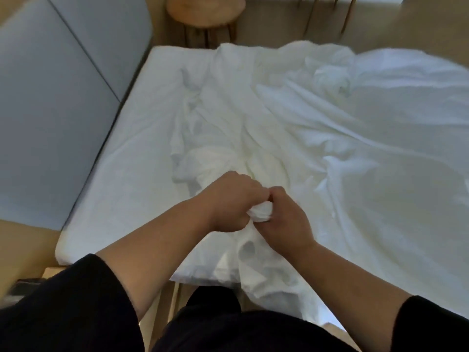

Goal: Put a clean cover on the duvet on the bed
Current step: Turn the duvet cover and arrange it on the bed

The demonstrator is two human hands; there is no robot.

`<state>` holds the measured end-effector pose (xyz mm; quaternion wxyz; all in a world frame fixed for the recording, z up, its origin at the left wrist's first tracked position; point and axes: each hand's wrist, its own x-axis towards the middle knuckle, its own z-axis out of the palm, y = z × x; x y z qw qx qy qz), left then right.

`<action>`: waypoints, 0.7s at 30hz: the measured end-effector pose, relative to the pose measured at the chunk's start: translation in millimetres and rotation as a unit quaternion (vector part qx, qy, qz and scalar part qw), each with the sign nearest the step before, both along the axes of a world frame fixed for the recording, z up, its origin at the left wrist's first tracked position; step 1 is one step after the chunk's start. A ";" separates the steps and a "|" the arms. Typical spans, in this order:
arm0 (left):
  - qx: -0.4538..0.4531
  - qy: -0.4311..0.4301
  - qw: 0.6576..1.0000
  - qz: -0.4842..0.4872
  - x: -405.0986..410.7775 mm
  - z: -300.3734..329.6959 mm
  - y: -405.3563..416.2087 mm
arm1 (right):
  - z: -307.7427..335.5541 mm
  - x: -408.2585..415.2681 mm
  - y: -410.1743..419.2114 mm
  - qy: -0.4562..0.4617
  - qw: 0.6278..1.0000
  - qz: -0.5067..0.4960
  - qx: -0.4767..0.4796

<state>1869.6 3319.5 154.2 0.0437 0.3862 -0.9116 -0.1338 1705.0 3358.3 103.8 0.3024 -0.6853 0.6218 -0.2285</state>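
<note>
head view, bed: we see a white mattress, bare along its left side
cover: crumpled white fabric spread across the middle and right, one end bunched at the near edge; we cannot tell cover from duvet
left hand: curled tight around the bunched wad
right hand: gripping the same wad, touching the left
room: grey headboard left, round wooden stool beyond, tan floor

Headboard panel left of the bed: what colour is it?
Pale blue-grey, plain, no pattern: the headboard panel shows best in the head view.
</note>
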 end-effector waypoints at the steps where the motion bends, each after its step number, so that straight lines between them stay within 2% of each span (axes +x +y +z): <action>1: -0.056 0.045 0.997 -0.009 -2.6 11.8 5.4 | 15.8 -13.8 2.6 -0.009 0.999 -0.022 -0.031; 3: -0.096 0.137 0.985 0.046 -0.5 17.7 12.3 | 40.0 -40.0 9.0 -0.024 0.993 -0.068 -0.092; 4: -0.082 0.164 0.978 0.097 3.3 14.0 14.0 | 49.5 -51.3 12.1 -0.034 0.990 -0.085 -0.108; 7: 0.067 0.190 0.934 0.294 15.7 0.0 16.9 | 69.7 -73.9 20.5 -0.059 0.983 -0.135 -0.106; 8: 0.103 0.183 0.928 0.308 16.6 -3.6 13.9 | 73.7 -78.6 21.4 -0.054 0.983 -0.140 -0.105; 9: 0.114 0.186 0.933 0.287 15.1 -6.3 9.2 | 76.9 -80.6 22.1 -0.050 0.984 -0.136 -0.104; 11: 0.108 0.250 0.935 0.228 5.8 0.7 -6.0 | 78.2 -80.8 24.3 -0.033 0.988 -0.116 -0.099; 14: 0.200 0.316 0.903 0.211 -7.5 33.5 -41.4 | 74.8 -68.4 29.1 0.045 0.988 -0.058 -0.134; 16: 0.334 0.308 0.870 0.192 -13.2 52.8 -71.7 | 71.9 -55.9 30.8 0.110 0.977 -0.003 -0.181; 19: 0.428 0.215 0.870 0.115 -24.8 62.3 -104.9 | 69.7 -31.5 30.0 0.158 0.961 0.049 -0.222; 20: 0.454 0.223 0.857 0.103 -29.2 59.6 -109.3 | 70.3 -23.3 32.1 0.158 0.958 0.061 -0.232; 21: 0.489 0.256 0.827 0.103 -32.9 55.6 -113.3 | 71.7 -14.4 34.6 0.155 0.955 0.069 -0.242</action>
